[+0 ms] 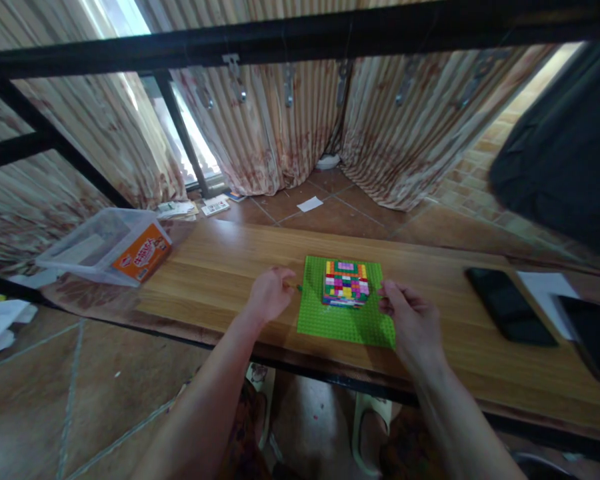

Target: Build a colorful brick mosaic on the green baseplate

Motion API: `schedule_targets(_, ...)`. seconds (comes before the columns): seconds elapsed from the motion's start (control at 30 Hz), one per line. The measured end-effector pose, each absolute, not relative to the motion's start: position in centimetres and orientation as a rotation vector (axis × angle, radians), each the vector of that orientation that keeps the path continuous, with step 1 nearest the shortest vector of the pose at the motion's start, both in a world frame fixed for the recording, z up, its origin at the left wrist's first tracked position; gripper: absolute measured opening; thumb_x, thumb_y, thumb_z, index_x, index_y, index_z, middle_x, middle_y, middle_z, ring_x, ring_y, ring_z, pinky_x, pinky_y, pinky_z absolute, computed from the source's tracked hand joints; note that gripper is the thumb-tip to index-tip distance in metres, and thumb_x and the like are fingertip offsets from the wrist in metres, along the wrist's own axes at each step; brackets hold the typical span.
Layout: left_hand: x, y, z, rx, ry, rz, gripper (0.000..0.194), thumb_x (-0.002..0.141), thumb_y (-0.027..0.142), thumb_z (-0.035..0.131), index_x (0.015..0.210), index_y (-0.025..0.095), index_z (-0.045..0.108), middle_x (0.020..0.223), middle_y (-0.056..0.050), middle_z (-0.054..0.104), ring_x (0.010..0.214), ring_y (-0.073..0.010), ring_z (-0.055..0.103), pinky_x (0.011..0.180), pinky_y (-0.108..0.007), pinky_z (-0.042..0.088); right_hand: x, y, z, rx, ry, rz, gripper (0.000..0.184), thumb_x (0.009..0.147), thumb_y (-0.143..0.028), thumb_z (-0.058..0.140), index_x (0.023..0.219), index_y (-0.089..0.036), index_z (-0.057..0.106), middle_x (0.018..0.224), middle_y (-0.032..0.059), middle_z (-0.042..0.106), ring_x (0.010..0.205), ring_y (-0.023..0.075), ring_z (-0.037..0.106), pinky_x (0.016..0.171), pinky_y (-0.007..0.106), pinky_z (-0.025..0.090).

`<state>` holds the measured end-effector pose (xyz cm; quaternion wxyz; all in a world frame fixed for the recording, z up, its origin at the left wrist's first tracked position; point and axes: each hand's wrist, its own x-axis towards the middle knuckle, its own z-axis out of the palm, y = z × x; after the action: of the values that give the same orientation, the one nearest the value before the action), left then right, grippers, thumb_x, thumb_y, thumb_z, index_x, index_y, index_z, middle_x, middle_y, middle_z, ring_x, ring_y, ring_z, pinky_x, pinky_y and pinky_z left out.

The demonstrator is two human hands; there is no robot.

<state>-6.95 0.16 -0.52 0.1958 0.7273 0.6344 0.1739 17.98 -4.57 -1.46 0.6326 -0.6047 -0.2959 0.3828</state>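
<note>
A block structure of many-coloured toy building bricks (346,283) stands on a green studded baseplate (313,320) on the wooden bench. My left hand (270,293) is just beyond the plate's left edge, its fingers curled. At its fingertips is a small green brick (299,287), which seems pinched there. On the other side, my right hand (413,313) hovers over the plate's right edge, close to the structure but apart from it. Its thumb and forefinger are pressed together, and what they hold, if anything, is too small to make out.
A clear plastic box (93,250) with an orange label sits at the bench's left end. To the right lie a black phone (509,305), white paper (547,293) and another dark device (593,333). A black metal rail (300,43) crosses above, before striped curtains.
</note>
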Motion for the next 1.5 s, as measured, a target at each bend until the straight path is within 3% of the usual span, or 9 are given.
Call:
schedule_targets(0.2, -6.0, 0.1, -0.3, 2.164, 1.751, 0.345, 0.024, 0.083, 0.012, 0.062, 0.100, 0.021, 0.076, 0.105, -0.006, 0.072, 0.106, -0.0213, 0.067, 0.100, -0.032, 0.051, 18.0, -4.6, -1.3, -1.386, -0.698, 0.868, 0.037, 0.062, -0.052, 0.084, 0.073, -0.018, 0.075, 0.068, 0.0005, 0.068, 0.057, 0.0098, 0.054, 0.056, 0.023, 0.043)
schedule_targets(0.43, -5.5, 0.4, -1.2, 2.262, 1.732, 0.467, 0.018, 0.081, 0.009, 0.060, 0.078, 0.021, 0.074, 0.084, -0.005, 0.069, 0.086, -0.0204, 0.067, 0.084, -0.032, 0.054, 18.4, -4.5, -0.7, -1.343, -0.660, 0.848, 0.038, 0.059, -0.053, 0.086, 0.070, -0.018, 0.073, 0.067, 0.0013, 0.067, 0.056, 0.0103, 0.052, 0.053, 0.024, 0.042)
schedule_targets(0.6, -5.9, 0.6, -1.0, 2.192, 1.662, 0.658, 0.013, 0.083, 0.012, 0.062, 0.081, 0.019, 0.073, 0.081, -0.004, 0.068, 0.078, -0.0185, 0.065, 0.081, -0.032, 0.053, 18.5, -4.6, -0.5, -1.339, -0.708, 0.818, 0.036, 0.064, -0.052, 0.083, 0.069, -0.019, 0.072, 0.067, 0.0015, 0.066, 0.056, 0.0108, 0.052, 0.054, 0.024, 0.042)
schedule_targets(0.83, -5.5, -1.0, 1.1, 2.163, 1.401, 0.959, 0.008, 0.085, 0.014, 0.064, 0.087, 0.020, 0.070, 0.092, -0.004, 0.070, 0.092, -0.0188, 0.067, 0.088, -0.034, 0.053, 17.7, -5.0, 0.5, -1.281, -0.873, 0.775, 0.025, 0.071, -0.045, 0.079, 0.067, -0.021, 0.072, 0.058, -0.0022, 0.059, 0.057, 0.0118, 0.051, 0.056, 0.025, 0.042)
schedule_targets(1.07, -3.5, -3.1, 1.7, 2.254, 1.073, 1.048, 0.006, 0.088, 0.017, 0.066, 0.093, 0.021, 0.069, 0.105, -0.006, 0.070, 0.102, -0.0182, 0.067, 0.095, -0.035, 0.054, 16.4, -6.6, 1.3, -1.166, -1.126, 0.940, 0.016, 0.074, -0.040, 0.081, 0.080, -0.025, 0.079, 0.076, 0.0015, 0.074, 0.071, 0.0166, 0.064, 0.069, 0.030, 0.052)
schedule_targets(1.23, -2.3, -4.0, 1.4, 2.312, 0.952, 1.071, 0.006, 0.091, 0.020, 0.065, 0.095, 0.021, 0.068, 0.107, -0.006, 0.071, 0.104, -0.0184, 0.068, 0.095, -0.035, 0.055, 16.1, -7.3, 0.6, -1.110, -1.224, 1.068, 0.013, 0.074, -0.036, 0.082, 0.085, -0.027, 0.080, 0.081, 0.0002, 0.076, 0.074, 0.0165, 0.067, 0.072, 0.029, 0.055)
schedule_targets(1.5, -1.0, -4.6, 1.3, 2.371, 0.912, 1.144, 0.007, 0.095, 0.024, 0.062, 0.092, 0.021, 0.068, 0.101, -0.005, 0.073, 0.099, -0.0169, 0.069, 0.091, -0.033, 0.056, 16.4, -7.3, 0.8, -1.163, -1.125, 1.213, 0.023, 0.066, -0.043, 0.087, 0.075, -0.024, 0.080, 0.064, -0.0007, 0.070, 0.057, 0.0132, 0.059, 0.056, 0.025, 0.050)
